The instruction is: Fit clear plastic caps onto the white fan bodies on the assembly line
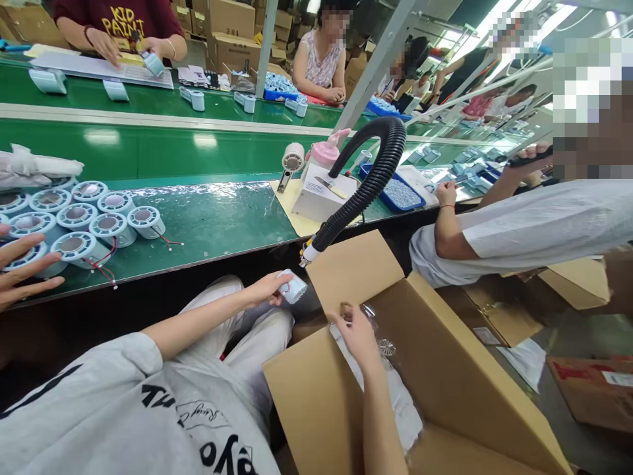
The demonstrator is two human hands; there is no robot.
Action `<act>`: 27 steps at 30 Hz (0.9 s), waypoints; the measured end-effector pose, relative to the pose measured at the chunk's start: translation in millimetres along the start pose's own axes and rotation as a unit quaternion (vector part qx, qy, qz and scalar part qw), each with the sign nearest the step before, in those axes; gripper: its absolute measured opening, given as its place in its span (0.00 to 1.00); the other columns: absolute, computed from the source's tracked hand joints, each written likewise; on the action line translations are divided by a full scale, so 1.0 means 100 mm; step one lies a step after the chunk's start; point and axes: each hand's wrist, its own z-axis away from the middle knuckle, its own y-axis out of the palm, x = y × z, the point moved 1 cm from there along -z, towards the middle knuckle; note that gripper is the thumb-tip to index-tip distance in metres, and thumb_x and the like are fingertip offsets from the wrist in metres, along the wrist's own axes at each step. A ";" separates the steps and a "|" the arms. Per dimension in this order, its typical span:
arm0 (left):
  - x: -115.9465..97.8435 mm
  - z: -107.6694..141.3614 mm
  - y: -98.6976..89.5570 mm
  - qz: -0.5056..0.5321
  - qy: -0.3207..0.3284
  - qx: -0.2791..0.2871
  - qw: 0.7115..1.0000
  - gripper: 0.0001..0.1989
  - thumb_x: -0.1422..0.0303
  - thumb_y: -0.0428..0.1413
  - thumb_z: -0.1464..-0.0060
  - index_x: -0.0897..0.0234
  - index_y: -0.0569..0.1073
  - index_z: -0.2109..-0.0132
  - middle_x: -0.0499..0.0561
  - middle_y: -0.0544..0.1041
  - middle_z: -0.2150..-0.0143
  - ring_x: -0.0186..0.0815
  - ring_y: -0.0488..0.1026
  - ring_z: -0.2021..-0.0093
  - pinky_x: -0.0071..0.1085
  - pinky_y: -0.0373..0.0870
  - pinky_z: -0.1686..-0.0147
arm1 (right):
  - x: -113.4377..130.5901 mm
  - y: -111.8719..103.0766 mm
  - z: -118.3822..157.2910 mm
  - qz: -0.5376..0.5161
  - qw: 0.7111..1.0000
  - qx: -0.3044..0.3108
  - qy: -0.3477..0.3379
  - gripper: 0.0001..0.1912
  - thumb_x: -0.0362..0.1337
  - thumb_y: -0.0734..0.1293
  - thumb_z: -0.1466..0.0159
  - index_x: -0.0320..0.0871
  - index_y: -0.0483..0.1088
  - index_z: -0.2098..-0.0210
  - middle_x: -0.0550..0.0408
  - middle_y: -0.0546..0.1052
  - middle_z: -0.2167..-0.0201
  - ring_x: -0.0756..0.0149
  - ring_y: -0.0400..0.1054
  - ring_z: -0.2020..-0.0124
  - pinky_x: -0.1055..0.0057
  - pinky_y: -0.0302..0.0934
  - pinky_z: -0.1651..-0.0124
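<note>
My left hand (271,289) is closed round a light blue cylindrical part (293,287), held over my lap. Just above that part ends the nozzle of a black ribbed hose (368,194). My right hand (355,326) is over the near side of an open cardboard box (459,369), its fingers bent; whether they hold anything is too small to tell. Inside the box, beneath and beside this hand, lie a white bag (403,412) and a clear round plastic piece (386,348).
Light blue round housings (74,244) with wires crowd the bench's left end, another person's hand (24,267) beside them. A white machine (321,194) stands on the bench edge. A person in white sits at the right. Further people sit across the green belt (163,155).
</note>
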 end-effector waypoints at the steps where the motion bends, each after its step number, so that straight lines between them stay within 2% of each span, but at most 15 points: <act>1: 0.00 0.03 0.01 0.000 -0.004 0.002 1.000 0.25 0.45 0.64 0.47 0.64 0.71 0.67 0.42 0.69 0.80 0.25 0.62 0.85 0.22 0.50 0.85 | 0.13 0.07 0.14 -0.012 0.999 -0.017 -0.027 0.30 0.51 0.71 0.38 0.44 0.71 0.40 0.40 0.76 0.44 0.42 0.71 0.42 0.50 0.65 0.38; 5: 0.02 0.12 0.04 0.011 -0.005 0.004 1.000 0.21 0.50 0.66 0.46 0.66 0.78 0.64 0.43 0.71 0.80 0.26 0.60 0.82 0.24 0.51 0.83 | 0.73 0.58 0.59 -0.137 0.975 -0.079 -0.156 0.46 0.49 0.75 0.42 0.47 0.58 0.29 0.38 0.64 0.30 0.44 0.69 0.37 0.48 0.69 0.39; 8: 0.03 0.20 0.05 0.043 0.003 0.008 0.999 0.18 0.56 0.68 0.46 0.66 0.82 0.57 0.47 0.80 0.71 0.29 0.70 0.73 0.24 0.63 0.74 | 1.05 0.96 0.62 -0.269 0.949 -0.079 -0.145 0.43 0.48 0.74 0.41 0.44 0.58 0.31 0.36 0.68 0.33 0.47 0.73 0.39 0.52 0.74 0.43; 10: 0.05 0.28 0.03 0.074 0.009 0.008 0.997 0.20 0.59 0.69 0.48 0.65 0.82 0.51 0.52 0.83 0.60 0.35 0.77 0.62 0.27 0.71 0.62 | 1.17 1.14 0.55 -0.327 0.931 -0.118 -0.113 0.40 0.48 0.73 0.40 0.41 0.59 0.34 0.33 0.72 0.37 0.49 0.76 0.43 0.55 0.76 0.46; 12: 0.08 0.36 0.01 0.108 0.020 -0.003 0.994 0.27 0.63 0.72 0.53 0.63 0.80 0.46 0.54 0.83 0.51 0.38 0.78 0.54 0.30 0.72 0.53 | 1.24 1.28 0.49 -0.321 0.925 -0.179 -0.092 0.38 0.48 0.71 0.39 0.40 0.58 0.36 0.32 0.73 0.38 0.50 0.77 0.45 0.57 0.75 0.46; 15: 0.17 0.45 -0.02 0.155 0.038 -0.042 0.986 0.34 0.65 0.74 0.59 0.60 0.76 0.43 0.53 0.82 0.50 0.39 0.79 0.52 0.32 0.73 0.49 | 1.34 1.44 0.44 -0.269 0.934 -0.222 -0.077 0.34 0.46 0.69 0.38 0.39 0.58 0.37 0.32 0.74 0.40 0.50 0.77 0.45 0.56 0.74 0.45; 19: 0.34 0.43 -0.06 0.202 0.055 -0.120 0.971 0.26 0.61 0.72 0.53 0.62 0.74 0.49 0.51 0.80 0.56 0.36 0.78 0.56 0.32 0.74 0.51 | 1.44 1.58 0.40 -0.225 0.945 -0.226 -0.071 0.30 0.45 0.69 0.39 0.39 0.63 0.41 0.33 0.76 0.43 0.44 0.74 0.43 0.50 0.70 0.42; 23: 0.49 0.29 -0.11 0.215 0.060 -0.196 0.955 0.19 0.60 0.67 0.44 0.63 0.71 0.52 0.48 0.78 0.61 0.33 0.77 0.61 0.31 0.74 0.55 | 1.46 1.67 0.32 -0.186 0.955 -0.219 -0.076 0.27 0.44 0.70 0.39 0.40 0.66 0.43 0.35 0.78 0.47 0.45 0.75 0.47 0.50 0.70 0.44; 25: 0.52 0.23 -0.11 0.211 0.064 -0.219 0.950 0.17 0.59 0.64 0.41 0.64 0.71 0.52 0.47 0.77 0.62 0.32 0.75 0.63 0.30 0.74 0.57 | 1.46 1.70 0.30 -0.173 0.955 -0.226 -0.081 0.26 0.44 0.71 0.40 0.40 0.67 0.45 0.35 0.79 0.48 0.43 0.75 0.47 0.49 0.70 0.45; 27: 0.52 0.20 -0.12 0.202 0.068 -0.216 0.953 0.18 0.58 0.64 0.40 0.63 0.71 0.50 0.47 0.77 0.62 0.31 0.75 0.63 0.29 0.73 0.57 | 1.46 1.72 0.31 -0.165 0.952 -0.240 -0.089 0.27 0.44 0.71 0.40 0.40 0.67 0.45 0.35 0.79 0.49 0.43 0.74 0.47 0.48 0.70 0.45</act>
